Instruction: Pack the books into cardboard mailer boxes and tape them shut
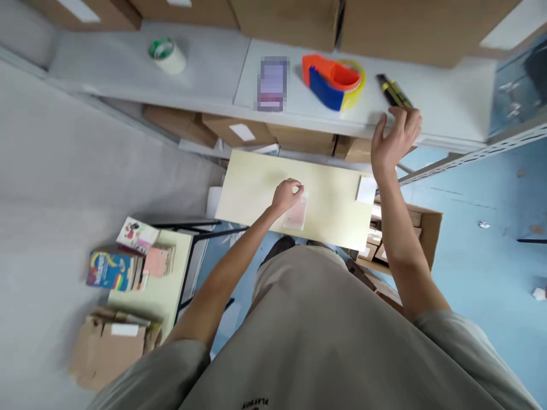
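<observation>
Yellow and black, the cutter [394,91] lies on the shelf [213,74], its near end right at my right hand's [396,136] fingertips. That hand is spread, thumb well apart from the fingers; whether they touch the cutter, I can't tell. A sound hold, I judge, would be round the body, clear of the blade end and of the tape [323,86] beside it. My left hand [286,196] curls, thumb and forefinger ringed, over the top end of the pink pack [294,215] on the table [333,199]; whether it pinches the pack, I can't tell. A light, steady touch would suit there.
</observation>
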A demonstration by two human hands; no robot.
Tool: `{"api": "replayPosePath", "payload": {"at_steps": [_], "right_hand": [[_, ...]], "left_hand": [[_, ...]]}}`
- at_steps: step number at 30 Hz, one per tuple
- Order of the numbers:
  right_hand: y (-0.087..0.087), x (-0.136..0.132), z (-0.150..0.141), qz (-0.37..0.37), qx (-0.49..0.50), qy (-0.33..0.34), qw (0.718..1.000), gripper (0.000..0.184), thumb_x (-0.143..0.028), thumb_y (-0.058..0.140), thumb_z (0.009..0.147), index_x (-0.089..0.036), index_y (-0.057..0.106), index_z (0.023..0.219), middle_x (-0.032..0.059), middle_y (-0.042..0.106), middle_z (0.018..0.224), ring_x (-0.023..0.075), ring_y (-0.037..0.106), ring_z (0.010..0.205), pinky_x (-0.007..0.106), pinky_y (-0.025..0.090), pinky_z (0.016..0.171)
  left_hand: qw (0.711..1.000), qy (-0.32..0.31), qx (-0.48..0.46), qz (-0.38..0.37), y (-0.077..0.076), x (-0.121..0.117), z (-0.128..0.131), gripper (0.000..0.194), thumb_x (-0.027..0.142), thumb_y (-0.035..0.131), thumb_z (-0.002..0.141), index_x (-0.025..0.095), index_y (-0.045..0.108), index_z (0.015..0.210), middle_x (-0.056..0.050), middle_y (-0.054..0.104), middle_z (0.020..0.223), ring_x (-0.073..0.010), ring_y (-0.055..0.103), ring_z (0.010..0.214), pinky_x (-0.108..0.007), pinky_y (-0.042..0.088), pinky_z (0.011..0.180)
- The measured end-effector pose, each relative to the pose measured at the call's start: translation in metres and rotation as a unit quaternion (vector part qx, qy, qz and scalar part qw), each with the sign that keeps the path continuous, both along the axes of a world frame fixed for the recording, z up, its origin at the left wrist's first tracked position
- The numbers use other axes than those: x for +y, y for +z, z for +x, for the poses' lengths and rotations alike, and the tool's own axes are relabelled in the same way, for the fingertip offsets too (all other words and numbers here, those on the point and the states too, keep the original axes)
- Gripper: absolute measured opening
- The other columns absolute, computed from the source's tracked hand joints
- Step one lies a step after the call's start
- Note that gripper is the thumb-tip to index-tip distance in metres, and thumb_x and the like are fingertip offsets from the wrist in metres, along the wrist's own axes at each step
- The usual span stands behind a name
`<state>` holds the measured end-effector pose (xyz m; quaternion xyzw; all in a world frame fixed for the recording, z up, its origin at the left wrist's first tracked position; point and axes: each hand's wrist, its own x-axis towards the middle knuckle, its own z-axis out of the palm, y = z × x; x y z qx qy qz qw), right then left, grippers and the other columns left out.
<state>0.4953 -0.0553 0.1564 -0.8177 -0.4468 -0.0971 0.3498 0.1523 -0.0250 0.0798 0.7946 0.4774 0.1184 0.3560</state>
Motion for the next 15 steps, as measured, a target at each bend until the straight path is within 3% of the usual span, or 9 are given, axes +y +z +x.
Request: {"api": "replayPosePath", "payload": {"at_steps": [2,4,7,8,11,15], "right_hand": [[-0.048,-0.028,-0.052,0.02,0.082,0.075,0.994,0.05,-0.053,0.038,0.125,-0.02,0.075,0.131,0.0222,0.07,0.134,0.0366,0.068,0.132,0.063,0.055,0.122],[-0.101,-0.059,-0.114,-0.074,0.259,0.136,0.953,0.048,-0.057,0.046,0.12,-0.019,0.074,0.133,0.0199,0.075,0.128,0.0323,0.075,0.113,0.057,0.064,0.111],[-0.17,-0.096,-0.192,-0.244,0.493,0.086,0.831,0.057,-0.055,0.072,0.105,-0.014,0.071,0.145,0.026,0.077,0.141,0.0328,0.079,0.114,0.056,0.066,0.111],[-0.187,-0.104,-0.209,-0.259,0.544,0.06,0.796,0.059,-0.051,0.076,0.102,-0.015,0.07,0.148,0.0255,0.077,0.144,0.0327,0.079,0.119,0.056,0.065,0.114],[-0.217,-0.117,-0.235,-0.261,0.595,0.035,0.759,0.061,-0.048,0.075,0.1,-0.016,0.067,0.152,0.0217,0.078,0.142,0.0295,0.079,0.123,0.049,0.067,0.111],[-0.228,-0.123,-0.237,-0.232,0.626,0.026,0.744,0.063,-0.052,0.075,0.098,-0.016,0.066,0.149,0.0169,0.08,0.133,0.0239,0.078,0.114,0.04,0.068,0.102]], "left_hand": [[0.988,0.063,0.093,-0.109,-0.04,-0.02,-0.038,0.015,0.024,0.07,0.108,0.02,0.083,0.116,-0.017,0.083,0.136,-0.0329,0.079,0.128,-0.045,0.059,0.123],[0.969,0.096,0.141,-0.179,-0.069,-0.04,-0.062,0.025,0.026,0.071,0.108,0.016,0.079,0.129,-0.021,0.078,0.142,-0.0358,0.077,0.128,-0.049,0.057,0.124],[0.961,0.095,0.14,-0.219,-0.098,-0.058,-0.074,0.032,0.025,0.073,0.106,0.015,0.075,0.136,-0.023,0.074,0.143,-0.0388,0.072,0.138,-0.05,0.055,0.127],[0.96,0.093,0.135,-0.226,-0.104,-0.06,-0.073,0.035,0.025,0.073,0.105,0.014,0.074,0.138,-0.023,0.073,0.144,-0.0391,0.069,0.143,-0.049,0.054,0.129],[0.955,0.101,0.128,-0.247,-0.12,-0.061,-0.066,0.047,0.028,0.075,0.103,0.012,0.069,0.148,-0.025,0.068,0.154,-0.039,0.066,0.148,-0.048,0.053,0.13],[0.948,0.113,0.134,-0.266,-0.13,-0.061,-0.058,0.054,0.035,0.077,0.1,0.011,0.067,0.147,-0.028,0.064,0.163,-0.0406,0.067,0.146,-0.05,0.053,0.127]]}}
